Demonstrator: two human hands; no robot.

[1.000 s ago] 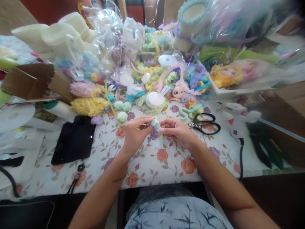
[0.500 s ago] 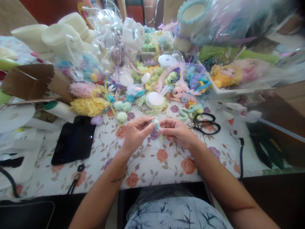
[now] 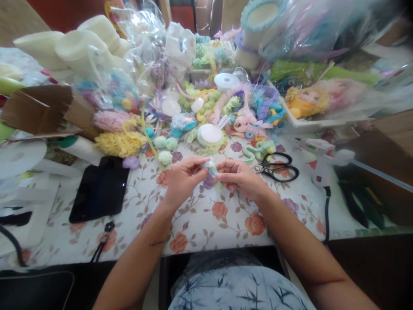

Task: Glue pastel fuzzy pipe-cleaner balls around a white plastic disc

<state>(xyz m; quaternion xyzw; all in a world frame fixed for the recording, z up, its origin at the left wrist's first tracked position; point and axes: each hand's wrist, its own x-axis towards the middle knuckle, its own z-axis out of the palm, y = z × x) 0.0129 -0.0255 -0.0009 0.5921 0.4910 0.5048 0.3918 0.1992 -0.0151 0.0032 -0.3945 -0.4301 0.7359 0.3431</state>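
Between my two hands, above the flowered tablecloth (image 3: pixel 200 228), is a small pale blue-green fuzzy piece (image 3: pixel 211 167), partly hidden by the fingers; its exact kind is too small to make out. My left hand (image 3: pixel 185 177) pinches it from the left with thumb and fingers. From the right, the fingertips of my right hand (image 3: pixel 240 177) close on its other side. Black-handled scissors (image 3: pixel 280 167) lie just right of my right hand. Beyond the fingers rests a white oval disc (image 3: pixel 210 133) on pale green fluff. Small mint pom-poms (image 3: pixel 165 157) sit left of it.
A black phone (image 3: pixel 100 189) with a strap lies at left, near a cardboard box (image 3: pixel 38 110). At right are a white glue gun (image 3: pixel 322 155) and a white tray (image 3: pixel 322 125) holding doll heads. Bags, yarn pieces and a pink doll (image 3: pixel 245 122) crowd the back.
The pale fuzzy piece has turned slightly between my fingertips, and more of its top shows. Both hands stay nearly in the same place.
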